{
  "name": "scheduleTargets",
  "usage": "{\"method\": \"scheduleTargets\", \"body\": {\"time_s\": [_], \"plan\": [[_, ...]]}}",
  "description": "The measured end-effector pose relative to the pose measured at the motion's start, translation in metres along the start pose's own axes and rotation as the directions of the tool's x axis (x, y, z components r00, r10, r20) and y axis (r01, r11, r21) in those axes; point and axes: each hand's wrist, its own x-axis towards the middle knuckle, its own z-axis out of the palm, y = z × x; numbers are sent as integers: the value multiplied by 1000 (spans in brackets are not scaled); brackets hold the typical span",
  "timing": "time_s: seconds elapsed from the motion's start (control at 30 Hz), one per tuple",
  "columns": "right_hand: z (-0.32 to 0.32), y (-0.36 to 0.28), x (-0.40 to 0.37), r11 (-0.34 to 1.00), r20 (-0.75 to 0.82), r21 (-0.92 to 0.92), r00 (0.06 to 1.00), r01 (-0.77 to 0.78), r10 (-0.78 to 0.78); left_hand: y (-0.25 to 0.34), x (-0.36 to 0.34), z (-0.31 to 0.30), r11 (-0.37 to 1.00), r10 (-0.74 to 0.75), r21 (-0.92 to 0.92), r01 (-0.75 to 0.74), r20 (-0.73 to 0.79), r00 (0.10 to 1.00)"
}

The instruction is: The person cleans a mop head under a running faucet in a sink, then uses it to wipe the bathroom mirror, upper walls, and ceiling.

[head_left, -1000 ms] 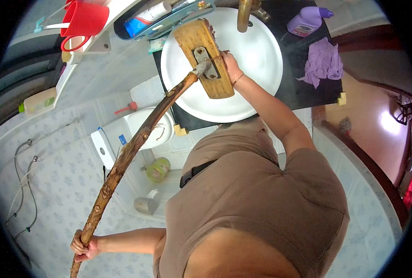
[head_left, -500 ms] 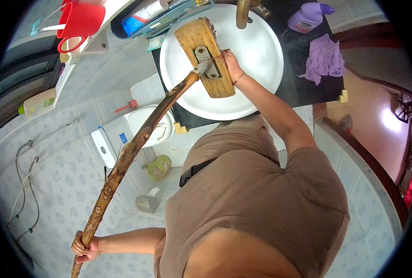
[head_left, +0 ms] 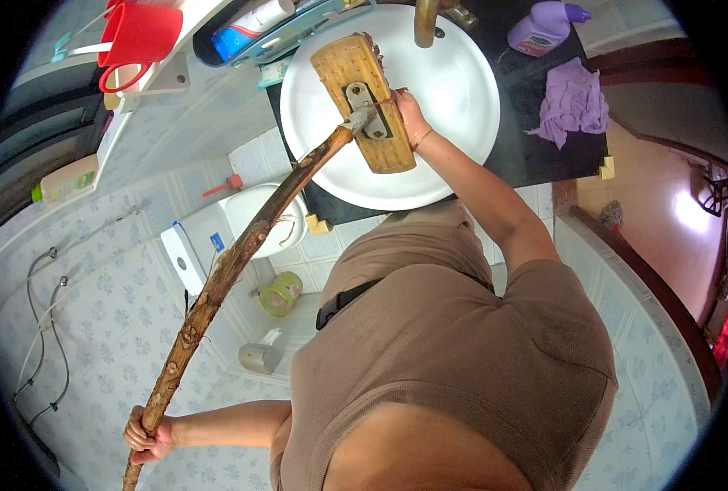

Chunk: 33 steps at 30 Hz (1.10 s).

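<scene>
Far left: my left hand (head_left: 150, 438), fingers wrapped, clamped round the lower end of a long, knotty brown wooden pole (head_left: 225, 274). Red plastic cup (head_left: 145, 34) on the shelf, upper left. Pole slants up rightward, passing over the white toilet (head_left: 248, 204); yellow-green bin (head_left: 280, 293) right of the pole, lower down. Pole's top end meets a grey metal bracket (head_left: 357, 95) on a tilted yellow-brown wooden block (head_left: 335, 67), over the round white basin (head_left: 454, 98), below-left of the brass-coloured faucet (head_left: 426, 23). My right hand (head_left: 411, 117) is at the block's right edge, fingers partly hidden; can't tell how closed. Black countertop (head_left: 511, 155) right: purple bottle (head_left: 537, 33), crumpled purple cloth (head_left: 574, 105) below.
</scene>
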Motion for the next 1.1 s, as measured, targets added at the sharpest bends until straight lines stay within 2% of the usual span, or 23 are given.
{"method": "scheduleTargets", "body": {"time_s": [0.03,0.1,0.13,0.17,0.2,0.27,0.3,0.33,0.4,0.43,0.47,0.53,0.57,0.6,0.67,0.77,0.83,0.93,1.0,1.03,1.1], "plan": [[4,1,0,978,14,158,991,-134,133,1,0,-1,1000,2,8,-2,-9,1000],[3,-5,0,916,45,307,965,-260,259,3,2,-1,1000,0,1,0,9,1000],[-7,-31,-4,727,148,558,910,-400,387,4,2,-1,1000,-2,-8,2,26,1000],[-16,-45,-4,454,282,738,840,-499,464,5,3,1,1000,2,-15,-2,30,1000],[-20,-44,0,460,277,740,845,-491,457,8,4,3,1000,5,-20,-4,51,999],[-29,-37,9,148,421,879,884,-453,201,15,6,7,1000,6,-22,-4,76,997],[-33,-39,16,60,390,915,911,-400,133,17,6,9,999,44,-19,-42,79,996],[-35,-40,22,58,387,916,913,-396,133,18,8,10,997,80,-18,-79,80,994],[-38,-50,36,73,500,846,832,-529,240,18,10,8,997,79,-10,-79,89,993],[-40,-68,38,243,468,808,836,-536,287,18,9,7,996,87,2,-88,96,992],[-39,-67,40,242,467,811,838,-533,281,18,8,6,996,90,2,-91,102,991],[-37,-63,45,248,535,807,841,-536,76,17,5,6,998,36,39,-41,106,994],[-33,-62,46,301,511,796,850,-524,129,15,3,7,999,35,35,-39,111,993],[-26,-70,47,444,431,722,847,-530,312,11,1,9,1000,16,0,-16,116,993],[-12,-55,47,410,454,734,841,-540,296,7,-3,15,999,6,-41,-1,130,992],[-3,-42,41,627,323,667,914,-403,244,4,-3,14,1000,13,1,-14,67,998],[-1,-36,33,634,297,675,926,-377,234,7,-2,11,996,21,81,-27,69,997],[2,-33,27,626,247,706,943,-332,223,3,-1,15,998,-13,58,7,105,994],[7,-17,23,425,300,797,892,-429,337,1,3,20,999,-25,41,21,92,995],[13,-4,24,634,193,713,953,-300,233,-1,4,23,999,-33,19,31,99,995],[17,15,19,653,186,700,957,-288,223,-9,5,28,1000,-31,4,31,96,995]]}}
